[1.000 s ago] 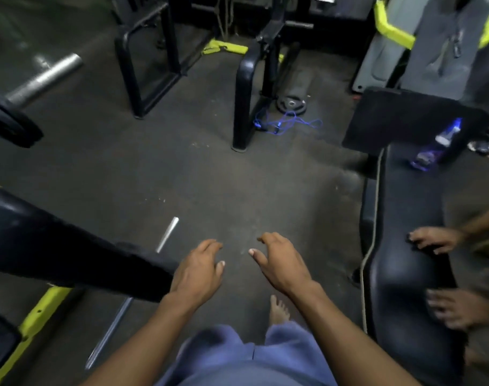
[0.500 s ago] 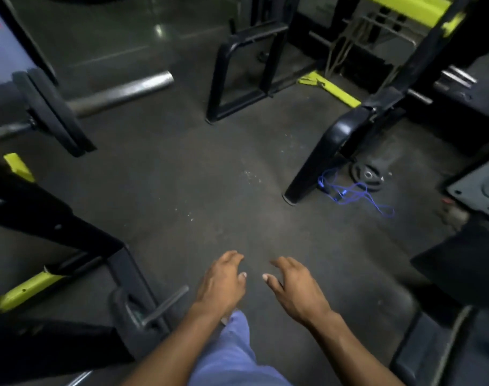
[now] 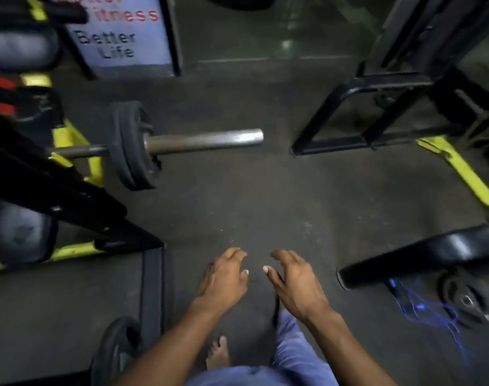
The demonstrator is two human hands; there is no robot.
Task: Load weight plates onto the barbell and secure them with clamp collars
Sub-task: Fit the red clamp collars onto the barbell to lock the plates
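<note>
A barbell rests on a rack at the left, its bare steel sleeve (image 3: pixel 204 139) pointing right. Two black weight plates (image 3: pixel 133 146) sit on it against the collar. My left hand (image 3: pixel 224 277) and my right hand (image 3: pixel 293 282) hover low in the middle, fingers spread, holding nothing, well below the sleeve's end. Another black plate (image 3: pixel 112 349) stands on a peg at the bottom left. A small plate (image 3: pixel 466 300) lies flat on the floor at the right. No clamp collar shows.
A black and yellow rack frame (image 3: pixel 70 207) fills the left. A curved black machine leg (image 3: pixel 421 252) and a blue cord (image 3: pixel 427 307) lie at the right. A black frame (image 3: pixel 357 118) stands far right, a sign board (image 3: pixel 120 34) behind. My bare foot (image 3: pixel 218 353) is below.
The view has swung left and forward: the barbell and its plates came from the far left edge toward the centre-left. Both hands stay empty in front of me.
</note>
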